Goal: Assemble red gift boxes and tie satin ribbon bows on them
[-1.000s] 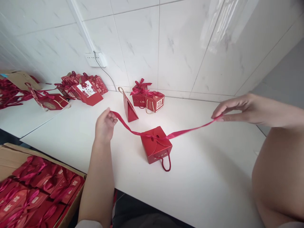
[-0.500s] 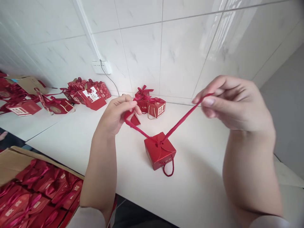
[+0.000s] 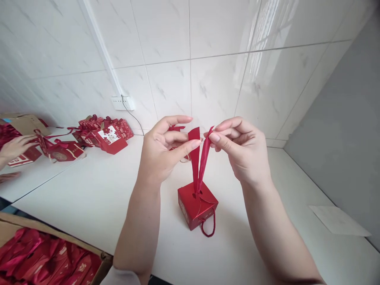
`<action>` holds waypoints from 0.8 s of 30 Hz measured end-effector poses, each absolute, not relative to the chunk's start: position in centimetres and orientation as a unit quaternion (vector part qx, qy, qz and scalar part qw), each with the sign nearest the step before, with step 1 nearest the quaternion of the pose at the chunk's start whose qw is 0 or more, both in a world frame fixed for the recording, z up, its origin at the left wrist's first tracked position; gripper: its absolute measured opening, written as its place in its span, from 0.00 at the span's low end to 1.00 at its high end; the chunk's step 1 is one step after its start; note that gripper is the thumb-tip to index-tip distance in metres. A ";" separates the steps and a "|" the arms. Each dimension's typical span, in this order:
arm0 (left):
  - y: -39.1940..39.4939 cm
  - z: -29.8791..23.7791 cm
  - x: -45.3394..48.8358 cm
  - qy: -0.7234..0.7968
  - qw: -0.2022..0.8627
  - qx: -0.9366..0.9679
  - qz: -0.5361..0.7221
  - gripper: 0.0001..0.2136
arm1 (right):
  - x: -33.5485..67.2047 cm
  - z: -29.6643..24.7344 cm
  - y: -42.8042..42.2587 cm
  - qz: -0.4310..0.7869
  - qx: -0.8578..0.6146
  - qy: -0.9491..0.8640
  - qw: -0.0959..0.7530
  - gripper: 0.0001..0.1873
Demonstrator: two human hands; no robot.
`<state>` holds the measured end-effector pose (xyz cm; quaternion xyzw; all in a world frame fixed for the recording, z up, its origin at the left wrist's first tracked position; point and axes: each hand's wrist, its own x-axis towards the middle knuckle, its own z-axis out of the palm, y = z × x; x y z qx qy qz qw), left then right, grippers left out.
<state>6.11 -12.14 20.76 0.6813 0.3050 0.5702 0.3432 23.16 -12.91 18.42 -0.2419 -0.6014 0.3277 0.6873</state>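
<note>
Ribbon (image 3: 198, 166) ends run near-vertical from red gift box (image 3: 197, 206) on table (image 3: 89, 190); left hand (image 3: 162, 152) pinches one end, right hand (image 3: 242, 148) pinches the other.

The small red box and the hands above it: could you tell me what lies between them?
Head view: two lengths of red ribbon rise from the box to the left hand and right hand.

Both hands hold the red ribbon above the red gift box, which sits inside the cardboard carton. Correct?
No. The head view shows the gift box on the white table, not in the carton; left hand and right hand hold the ribbon above it.
</note>
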 end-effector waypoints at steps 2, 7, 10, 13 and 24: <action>-12.0 20.4 6.8 0.307 0.332 0.675 0.583 0.13 | 23.0 18.3 -12.9 0.319 -0.255 -0.598 0.690 0.11; -11.0 20.0 7.4 0.295 0.361 0.640 0.610 0.10 | 23.3 18.2 -12.3 0.310 -0.286 -0.601 0.679 0.14; -10.0 20.1 5.6 0.284 0.386 0.613 0.628 0.10 | 25.3 18.0 -11.8 0.341 -0.302 -0.591 0.666 0.14; -9.2 19.1 2.0 0.334 0.404 0.607 0.597 0.12 | 28.5 16.8 -11.2 0.445 -0.288 -0.595 0.604 0.14; -9.5 12.1 -1.0 0.510 0.339 0.762 0.213 0.13 | 33.7 14.7 -11.2 0.459 -0.388 -0.799 0.015 0.12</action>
